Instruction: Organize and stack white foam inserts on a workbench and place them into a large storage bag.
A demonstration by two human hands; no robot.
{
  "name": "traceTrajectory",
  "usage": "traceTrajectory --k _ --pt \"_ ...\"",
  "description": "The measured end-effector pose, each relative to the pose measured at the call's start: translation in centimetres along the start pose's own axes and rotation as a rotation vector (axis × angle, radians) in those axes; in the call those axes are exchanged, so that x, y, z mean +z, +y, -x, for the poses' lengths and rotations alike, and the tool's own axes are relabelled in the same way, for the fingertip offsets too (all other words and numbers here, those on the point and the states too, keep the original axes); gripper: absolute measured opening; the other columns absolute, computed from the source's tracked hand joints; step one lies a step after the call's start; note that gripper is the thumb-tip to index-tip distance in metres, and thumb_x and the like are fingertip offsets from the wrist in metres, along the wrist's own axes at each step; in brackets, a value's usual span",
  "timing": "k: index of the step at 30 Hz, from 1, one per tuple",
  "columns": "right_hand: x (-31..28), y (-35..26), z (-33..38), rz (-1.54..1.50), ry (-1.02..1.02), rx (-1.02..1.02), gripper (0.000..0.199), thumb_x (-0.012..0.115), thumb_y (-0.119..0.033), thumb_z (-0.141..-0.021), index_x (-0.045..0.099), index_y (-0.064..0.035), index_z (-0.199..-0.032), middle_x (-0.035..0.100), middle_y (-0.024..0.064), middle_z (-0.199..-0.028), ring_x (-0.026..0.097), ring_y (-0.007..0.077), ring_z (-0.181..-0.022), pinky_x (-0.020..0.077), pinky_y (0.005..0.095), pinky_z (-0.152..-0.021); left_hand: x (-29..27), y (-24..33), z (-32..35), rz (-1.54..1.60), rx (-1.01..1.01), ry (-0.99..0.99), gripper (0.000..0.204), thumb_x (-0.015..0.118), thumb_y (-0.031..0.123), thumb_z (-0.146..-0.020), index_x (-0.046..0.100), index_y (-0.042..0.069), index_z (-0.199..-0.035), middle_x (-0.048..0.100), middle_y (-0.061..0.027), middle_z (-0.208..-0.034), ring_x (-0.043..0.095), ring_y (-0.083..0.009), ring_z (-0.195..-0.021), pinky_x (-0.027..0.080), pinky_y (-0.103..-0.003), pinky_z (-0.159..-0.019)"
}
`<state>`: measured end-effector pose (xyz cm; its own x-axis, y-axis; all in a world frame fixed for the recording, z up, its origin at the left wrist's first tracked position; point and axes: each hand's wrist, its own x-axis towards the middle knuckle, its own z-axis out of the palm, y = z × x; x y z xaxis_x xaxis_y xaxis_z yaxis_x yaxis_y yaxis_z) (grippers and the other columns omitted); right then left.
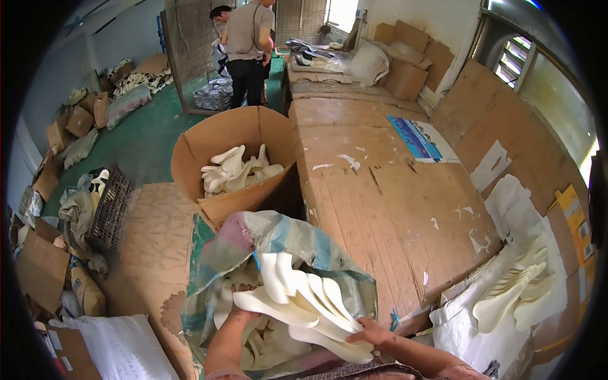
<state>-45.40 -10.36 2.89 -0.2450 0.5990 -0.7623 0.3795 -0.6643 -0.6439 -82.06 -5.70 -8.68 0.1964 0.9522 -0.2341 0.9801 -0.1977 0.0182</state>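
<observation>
Low in front of me, both hands grip a loose bundle of cream-white shoe soles [320, 297], curved and overlapping. My left hand [244, 305] is closed on the left side of the bundle, its fingers partly hidden behind a sole. On the right, my right hand [372, 332] pinches the narrow ends of several soles, thumb on top. Directly beneath is an open woven sack [329, 244] with green, blue and pink stripes. More cream soles [272, 345] lie inside it, partly covered by the bundle.
Beyond the sack stands a big cardboard box [244, 201] holding more soles. A cardboard-covered table [380, 209] runs along the right. Stacked soles [516, 294] lie on white sheeting at far right. A black crate [111, 209] sits left. Two people [247, 38] stand at the back.
</observation>
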Motion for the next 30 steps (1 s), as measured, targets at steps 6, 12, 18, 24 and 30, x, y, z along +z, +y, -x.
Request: traceTrajectory --k 6,12,18,24,30 --pt "-5.2 -4.4 6.1 0.526 0.131 -0.219 0.065 0.080 -0.029 -0.057 0.053 0.0029 -0.108 0.060 0.0149 -0.096 0.057 0.0234 -0.093 0.0443 0.0306 -0.081 -0.4 -0.9 0.6 0.506 0.009 0.488 0.038 0.059 0.040 -0.076 0.061 0.015 -0.106 0.063 -0.0071 -0.102 0.059 -0.0251 -0.095 0.043 -0.040 -0.087" --pt "-7.8 -7.8 10.7 0.564 0.179 -0.334 0.064 0.082 -0.021 -0.054 0.054 0.0018 -0.108 0.061 0.0132 -0.097 0.058 0.0209 -0.091 0.0451 0.0309 -0.083 -2.2 1.0 1.2 1.580 0.157 0.265 0.046 0.055 0.037 -0.083 0.050 0.009 -0.119 0.052 -0.0093 -0.119 0.047 -0.0228 -0.113 0.038 -0.035 -0.095" --pt "-8.4 -10.9 15.5 0.704 0.287 -0.339 0.061 0.082 -0.019 -0.055 0.054 0.0013 -0.105 0.063 0.0148 -0.097 0.060 0.0209 -0.092 0.0473 0.0318 -0.082 0.4 5.0 -1.9 0.221 0.164 0.624 0.037 0.054 0.035 -0.074 0.050 0.009 -0.100 0.051 -0.0098 -0.101 0.048 -0.0268 -0.101 0.028 -0.057 -0.093" --pt "-10.0 -9.9 17.8 0.676 0.390 -0.323 0.062 0.081 -0.016 -0.053 0.053 0.0011 -0.106 0.063 0.0137 -0.098 0.060 0.0198 -0.092 0.0470 0.0316 -0.083 -0.6 4.8 -4.3 0.284 0.016 0.649 0.035 0.055 0.032 -0.075 0.050 0.008 -0.099 0.052 -0.0084 -0.101 0.048 -0.0265 -0.103 0.029 -0.055 -0.094" --pt "-10.5 -9.6 18.7 0.611 0.472 -0.383 0.062 0.081 -0.014 -0.051 0.053 0.0011 -0.105 0.063 0.0126 -0.097 0.060 0.0192 -0.090 0.0472 0.0318 -0.082 -0.6 0.8 -7.0 0.217 0.002 0.970 0.036 0.058 0.027 -0.072 0.048 0.008 -0.101 0.051 -0.0101 -0.105 0.049 -0.0283 -0.100 0.031 -0.053 -0.092"
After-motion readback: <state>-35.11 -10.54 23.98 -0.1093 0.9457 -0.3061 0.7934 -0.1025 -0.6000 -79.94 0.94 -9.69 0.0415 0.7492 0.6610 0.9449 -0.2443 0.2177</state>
